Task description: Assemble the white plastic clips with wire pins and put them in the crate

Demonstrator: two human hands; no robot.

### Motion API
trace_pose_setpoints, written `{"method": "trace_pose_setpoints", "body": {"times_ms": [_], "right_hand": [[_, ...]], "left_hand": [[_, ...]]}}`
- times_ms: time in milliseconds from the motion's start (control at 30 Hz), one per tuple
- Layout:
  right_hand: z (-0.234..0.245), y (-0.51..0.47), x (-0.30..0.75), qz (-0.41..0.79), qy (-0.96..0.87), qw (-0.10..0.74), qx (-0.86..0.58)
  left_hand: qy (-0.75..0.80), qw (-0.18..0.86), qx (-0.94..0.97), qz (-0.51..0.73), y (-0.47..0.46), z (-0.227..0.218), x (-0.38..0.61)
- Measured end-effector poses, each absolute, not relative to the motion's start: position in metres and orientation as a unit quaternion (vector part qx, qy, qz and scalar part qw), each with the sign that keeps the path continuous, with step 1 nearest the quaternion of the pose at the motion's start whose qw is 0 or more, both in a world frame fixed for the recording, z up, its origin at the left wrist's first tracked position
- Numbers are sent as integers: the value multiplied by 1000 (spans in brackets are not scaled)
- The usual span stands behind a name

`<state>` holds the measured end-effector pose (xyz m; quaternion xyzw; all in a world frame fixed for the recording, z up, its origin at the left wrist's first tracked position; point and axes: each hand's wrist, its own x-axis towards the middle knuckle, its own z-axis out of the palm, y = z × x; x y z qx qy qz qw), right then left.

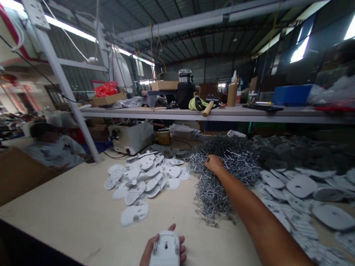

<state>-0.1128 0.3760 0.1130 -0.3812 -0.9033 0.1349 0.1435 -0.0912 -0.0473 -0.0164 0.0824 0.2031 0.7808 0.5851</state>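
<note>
Your left hand (146,257) pinches a white oval plastic plate (165,262); you can't tell the right hand's (215,163) grip on the grey metal nail heap (223,176).

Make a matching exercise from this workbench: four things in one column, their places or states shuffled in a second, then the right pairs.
1. left hand
2. right hand
3. blue plastic box
4. red plastic bag

A. on a cardboard box
B. on the shelf
C. touching a heap of metal nails
D. holding a white plastic plate

Pairs: 1-D, 2-C, 3-B, 4-A
</note>
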Motion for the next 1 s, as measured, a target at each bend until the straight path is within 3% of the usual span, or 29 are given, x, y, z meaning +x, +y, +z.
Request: {"method": "trace_pose_setpoints", "body": {"times_ms": [533,700,833,1000], "right_hand": [[117,367,-54,118,-925,213,-292],[122,373,7,152,-911,297,-244],[104,388,89,207,-863,362,-284],[72,386,205,169,-853,287,-401]], "left_hand": [[213,587,48,780,-48,-8,-88],[216,583,69,780,-54,-10,-88],[256,561,66,784,-56,-9,-85],[305,548,22,779,-56,-3,-85]]}}
